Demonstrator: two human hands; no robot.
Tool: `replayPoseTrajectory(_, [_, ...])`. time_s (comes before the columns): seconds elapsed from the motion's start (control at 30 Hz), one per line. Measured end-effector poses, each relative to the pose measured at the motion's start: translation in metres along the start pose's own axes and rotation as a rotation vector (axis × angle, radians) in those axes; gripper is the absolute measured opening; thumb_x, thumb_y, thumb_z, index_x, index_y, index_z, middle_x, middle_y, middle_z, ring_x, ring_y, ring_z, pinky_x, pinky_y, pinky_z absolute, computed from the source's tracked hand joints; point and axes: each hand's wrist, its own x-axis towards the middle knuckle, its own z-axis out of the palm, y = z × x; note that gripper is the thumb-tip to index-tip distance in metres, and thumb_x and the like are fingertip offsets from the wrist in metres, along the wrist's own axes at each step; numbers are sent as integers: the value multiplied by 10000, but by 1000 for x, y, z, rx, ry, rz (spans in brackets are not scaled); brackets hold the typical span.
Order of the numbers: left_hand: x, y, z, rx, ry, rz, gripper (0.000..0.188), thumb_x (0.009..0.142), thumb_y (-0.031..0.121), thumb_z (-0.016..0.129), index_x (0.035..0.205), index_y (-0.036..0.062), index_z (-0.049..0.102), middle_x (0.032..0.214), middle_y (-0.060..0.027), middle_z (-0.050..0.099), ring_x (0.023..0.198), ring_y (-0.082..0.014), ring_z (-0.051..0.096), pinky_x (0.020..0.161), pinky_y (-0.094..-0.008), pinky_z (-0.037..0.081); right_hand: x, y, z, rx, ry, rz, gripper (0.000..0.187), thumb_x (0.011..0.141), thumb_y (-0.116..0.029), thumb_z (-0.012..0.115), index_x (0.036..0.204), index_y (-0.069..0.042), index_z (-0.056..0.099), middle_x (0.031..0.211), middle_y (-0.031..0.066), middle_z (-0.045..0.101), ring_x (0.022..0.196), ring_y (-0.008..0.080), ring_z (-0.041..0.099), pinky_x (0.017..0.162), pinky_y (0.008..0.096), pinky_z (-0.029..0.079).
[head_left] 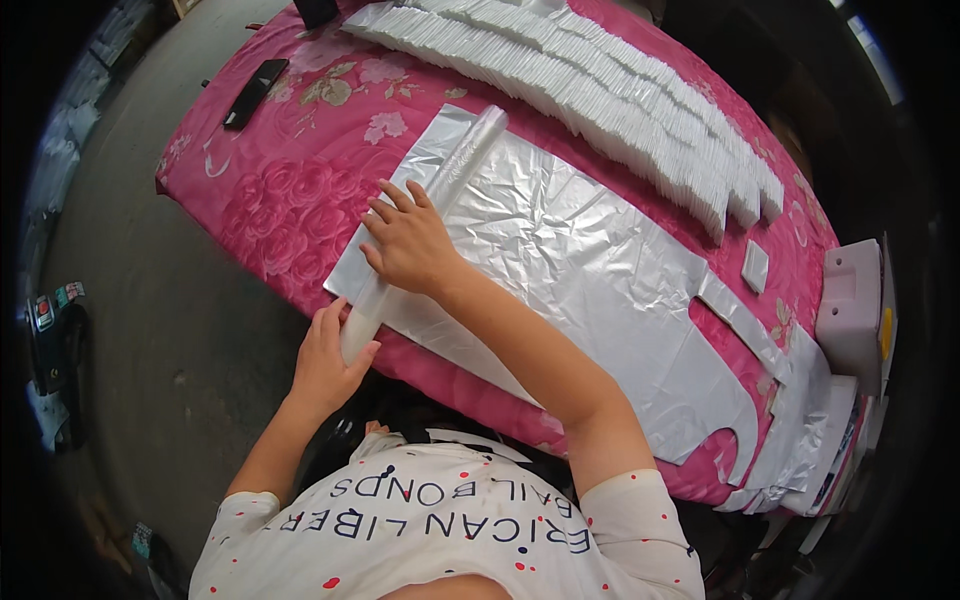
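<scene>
A stack of silver-white plastic carrier bags (560, 240) lies flat and creased, its cut-out handles pointing to the right. A pale translucent roll (468, 160) rests slantwise across the left end of the bags; I cannot tell if it is a tube or rolled film. My left hand (333, 358) grips the near end of that roll, thumb on one side and fingers on the other. Farther up the roll, my right hand (408, 240) lies palm down with fingers spread, pressing on the roll and the bag film beside it. The right forearm crosses over the bags.
A pink floral cloth (290, 220) covers the table. Long rows of folded white packets (600, 90) stand along the far side, with one loose packet (755, 266) nearby. A black phone (256, 94) lies at the far left. At the right edge stands a pale plastic bin (850, 300).
</scene>
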Motion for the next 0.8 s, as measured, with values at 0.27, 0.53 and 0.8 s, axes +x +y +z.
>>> replayPoseTrajectory(0.27, [6, 9, 0, -687, -231, -320, 590, 728, 124, 696, 1229, -16, 418, 1004, -145, 598, 799, -243, 604, 721, -324, 498, 9, -16, 34, 640, 793, 542, 778, 756, -155, 585, 1391, 27, 173, 1403, 271, 213, 1325, 356, 207, 1085, 462, 159])
replayPoseTrajectory(0.53, [6, 35, 20, -2094, -1112, -294, 836, 728, 404, 636, 1293, -131, 328, 1054, -258, 562, 733, -217, 623, 619, -327, 555, -61, 0, -63, 2028, 676, 430, 602, 755, -187, 683, 1221, -6, 347, 903, 82, 534, 799, 148, 565, 745, 327, 514])
replayPoseTrajectory(0.8, [23, 74, 54, -700, -517, -160, 450, 845, 348, 568, 1110, -10, 500, 853, -74, 571, 707, -138, 578, 570, -267, 481, -121, 2, -40, 1547, 926, 679, 461, 756, -118, 697, 1084, 3, 397, 876, 88, 539, 737, 166, 580, 673, 316, 497])
